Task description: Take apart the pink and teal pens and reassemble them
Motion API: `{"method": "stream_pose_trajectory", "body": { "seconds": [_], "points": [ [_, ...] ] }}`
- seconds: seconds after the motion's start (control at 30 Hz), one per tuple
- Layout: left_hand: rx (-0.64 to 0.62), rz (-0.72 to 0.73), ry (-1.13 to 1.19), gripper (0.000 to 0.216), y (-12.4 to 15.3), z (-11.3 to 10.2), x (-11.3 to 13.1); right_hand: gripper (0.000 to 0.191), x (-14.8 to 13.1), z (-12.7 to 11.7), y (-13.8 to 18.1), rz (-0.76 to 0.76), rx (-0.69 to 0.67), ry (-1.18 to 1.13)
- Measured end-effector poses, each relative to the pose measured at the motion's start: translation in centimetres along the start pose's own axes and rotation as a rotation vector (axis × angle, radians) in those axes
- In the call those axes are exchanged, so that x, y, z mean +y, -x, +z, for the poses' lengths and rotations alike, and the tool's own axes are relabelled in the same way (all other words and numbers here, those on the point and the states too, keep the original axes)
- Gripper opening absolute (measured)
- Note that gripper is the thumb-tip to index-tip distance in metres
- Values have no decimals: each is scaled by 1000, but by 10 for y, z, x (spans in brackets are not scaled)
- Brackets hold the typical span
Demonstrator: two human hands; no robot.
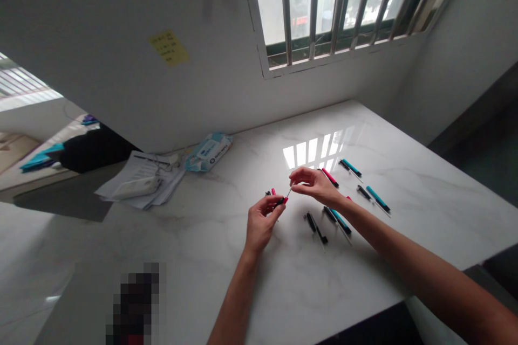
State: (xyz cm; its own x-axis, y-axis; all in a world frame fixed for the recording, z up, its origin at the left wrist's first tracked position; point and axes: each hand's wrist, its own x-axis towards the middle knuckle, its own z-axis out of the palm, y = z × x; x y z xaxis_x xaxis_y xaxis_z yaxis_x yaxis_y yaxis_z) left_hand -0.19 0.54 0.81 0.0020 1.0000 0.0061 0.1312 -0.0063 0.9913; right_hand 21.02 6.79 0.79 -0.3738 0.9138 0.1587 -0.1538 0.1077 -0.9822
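Note:
My left hand (pixel 259 223) pinches a small black and red pen part (pixel 285 200) between thumb and fingers. My right hand (pixel 318 185) is closed on a thin, pale pen refill (pixel 288 192), whose lower end meets the red end of that part; whether it is inside cannot be seen. Around my hands lie taken-apart pens: a black set (pixel 311 222) nearest me, a black and teal set (pixel 342 221) below my right wrist, another teal barrel (pixel 378 199) to the right, and a teal set (pixel 351 167) farther back. A red barrel (pixel 330 178) is partly hidden behind my right hand.
On the marble-patterned table (pixel 194 259), a blue and white wipes pack (pixel 210 152) and a stack of papers (pixel 140 180) stand by the wall. A yellow note (pixel 169 47) hangs there. A barred window (pixel 335 5) is behind. At lower left is a pixelated patch.

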Motion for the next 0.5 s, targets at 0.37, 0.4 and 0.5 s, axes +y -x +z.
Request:
{"method": "stream_pose_trajectory", "body": {
  "seconds": [0.37,0.4,0.5],
  "points": [
    [-25,42,-58,31,1,0,-6,18,3,15,5,-27,-116,83],
    [-19,41,-65,31,1,0,-6,20,2,15,4,-15,-86,11],
    [6,49,-98,27,1,-1,-2,24,-4,9,1,18,27,-219]
  ]
}}
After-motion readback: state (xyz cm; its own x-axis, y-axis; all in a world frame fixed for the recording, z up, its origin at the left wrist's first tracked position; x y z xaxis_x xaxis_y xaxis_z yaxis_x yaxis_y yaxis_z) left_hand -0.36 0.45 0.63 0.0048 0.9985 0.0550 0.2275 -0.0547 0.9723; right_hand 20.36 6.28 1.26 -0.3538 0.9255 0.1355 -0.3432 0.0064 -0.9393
